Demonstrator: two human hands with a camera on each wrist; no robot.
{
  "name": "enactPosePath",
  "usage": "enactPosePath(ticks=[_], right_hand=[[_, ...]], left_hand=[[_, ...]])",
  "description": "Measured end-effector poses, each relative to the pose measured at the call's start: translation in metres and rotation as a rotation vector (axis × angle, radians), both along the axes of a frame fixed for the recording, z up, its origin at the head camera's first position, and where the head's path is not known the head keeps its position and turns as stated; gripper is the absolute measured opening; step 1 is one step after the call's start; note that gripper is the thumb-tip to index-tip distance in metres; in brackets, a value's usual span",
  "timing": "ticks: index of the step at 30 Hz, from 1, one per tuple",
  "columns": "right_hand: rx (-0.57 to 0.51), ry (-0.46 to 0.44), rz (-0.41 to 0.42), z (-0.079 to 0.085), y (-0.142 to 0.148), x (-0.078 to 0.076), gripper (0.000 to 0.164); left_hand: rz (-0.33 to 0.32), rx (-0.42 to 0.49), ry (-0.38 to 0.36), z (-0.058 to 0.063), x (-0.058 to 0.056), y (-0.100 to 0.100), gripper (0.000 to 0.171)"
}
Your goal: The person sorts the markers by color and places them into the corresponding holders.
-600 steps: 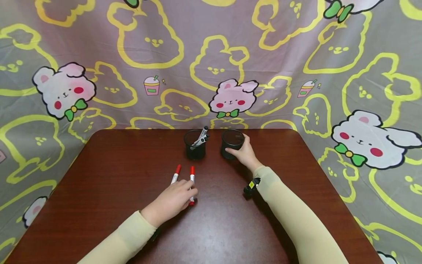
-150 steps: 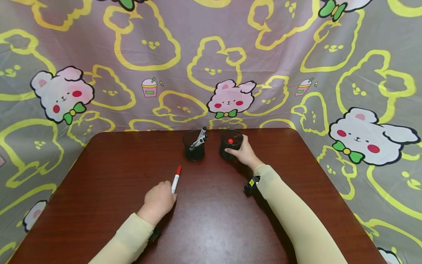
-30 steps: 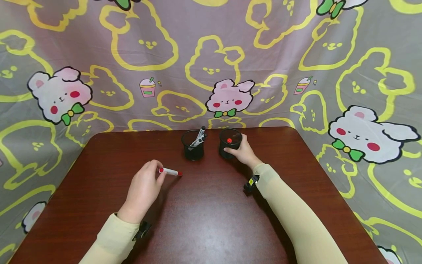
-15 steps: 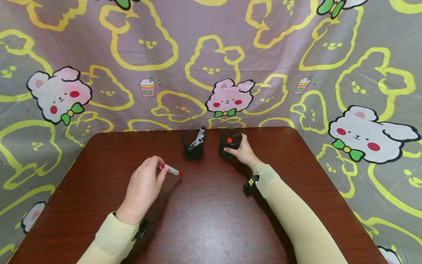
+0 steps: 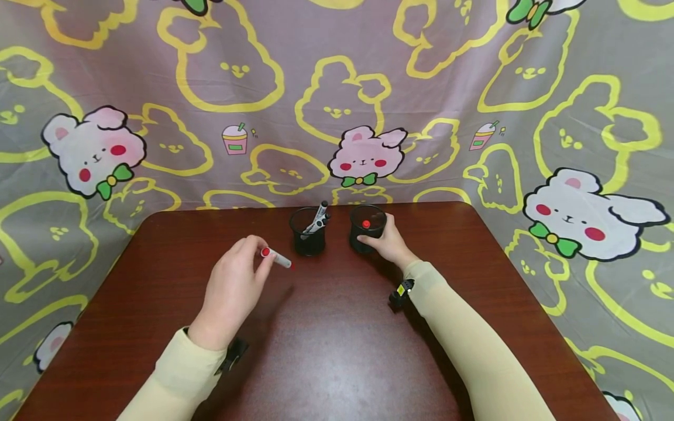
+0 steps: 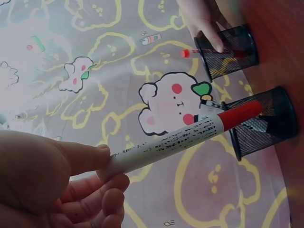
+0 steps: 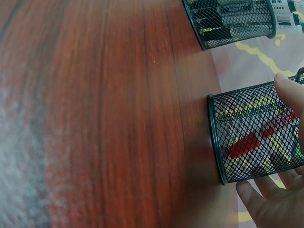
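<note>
My left hand (image 5: 234, 289) pinches a white marker (image 6: 166, 146) with a red cap between thumb and fingers. It is lifted over the table, its capped end pointing toward the cups and slightly down. My right hand (image 5: 389, 242) grips the side of the right black mesh pen cup (image 7: 256, 133), thumb in front and fingers behind. Inside that cup stands a red-capped marker (image 5: 366, 224), visible through the mesh in the right wrist view. To its left stands another mesh pen cup (image 5: 309, 242) with several black-capped markers (image 5: 318, 221) leaning in it.
Both cups stand near the back edge of the brown wooden table (image 5: 337, 351). A cloth curtain (image 5: 274, 88) with cartoon rabbits hangs behind and along the sides. Small cameras are strapped at the left wrist and the right wrist (image 5: 401, 294).
Earlier, two red-capped markers lay on the table; one now stands in the right cup. My left hand has picked up the other and raised it toward the cups. The right hand keeps its grip.
</note>
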State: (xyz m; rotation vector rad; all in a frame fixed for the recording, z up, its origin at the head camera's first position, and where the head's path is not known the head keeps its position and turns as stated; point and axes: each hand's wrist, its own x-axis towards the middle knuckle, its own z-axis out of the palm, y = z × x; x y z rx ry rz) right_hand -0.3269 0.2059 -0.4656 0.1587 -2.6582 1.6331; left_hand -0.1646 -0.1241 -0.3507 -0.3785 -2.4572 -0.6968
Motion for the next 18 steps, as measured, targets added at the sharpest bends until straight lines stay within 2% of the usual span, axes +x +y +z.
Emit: enactPosePath(ticks=[8,18], right_hand=[[0.005,0.003,0.001,-0.002,0.001,-0.001,0.087],[0.007,0.023,0.002,-0.004,0.001,-0.003,0.086]], left_hand=[[-0.009,0.021,0.024,0.012,-0.004,0.010,0.022],[-0.040,0.071,0.042,0.018,-0.016,0.024,0.024]])
